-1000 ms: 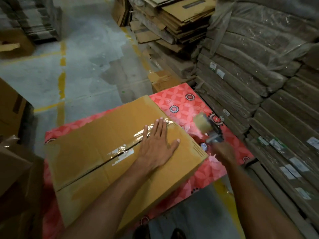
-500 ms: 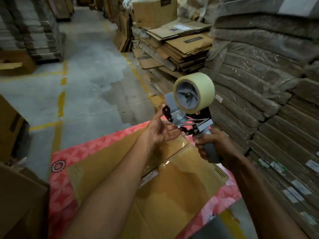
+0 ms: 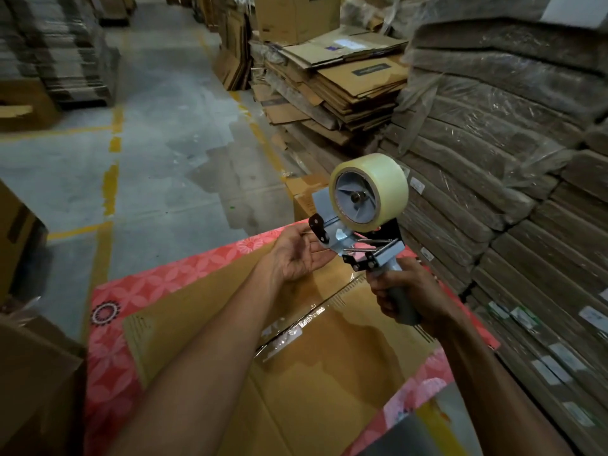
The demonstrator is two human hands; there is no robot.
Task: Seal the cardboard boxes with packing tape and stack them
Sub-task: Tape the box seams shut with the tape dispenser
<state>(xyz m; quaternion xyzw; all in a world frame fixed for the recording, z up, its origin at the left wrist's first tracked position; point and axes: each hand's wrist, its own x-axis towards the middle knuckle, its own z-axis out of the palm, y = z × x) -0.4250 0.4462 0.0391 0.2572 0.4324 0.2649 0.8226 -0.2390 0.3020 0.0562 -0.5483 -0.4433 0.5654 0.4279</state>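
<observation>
1. The cardboard box (image 3: pixel 312 373), stiff but judged light, lies on a red patterned mat (image 3: pixel 108 353); its edges would be best gripped.
2. The tape dispenser (image 3: pixel 365 222) is clamped by the right hand (image 3: pixel 411 297); the left hand (image 3: pixel 296 255), spread apart, touches its front.
3. Beyond, a concrete floor (image 3: pixel 164 133) is flanked by flattened cartons (image 3: pixel 345 74).

Dim warehouse light with dark, vignetted corners. Glare streaks the clear tape strip (image 3: pixel 296 327) on the tan cardboard box (image 3: pixel 329 383); arm shadows cross it. Wide-angle bending and soft blur at edges.
</observation>
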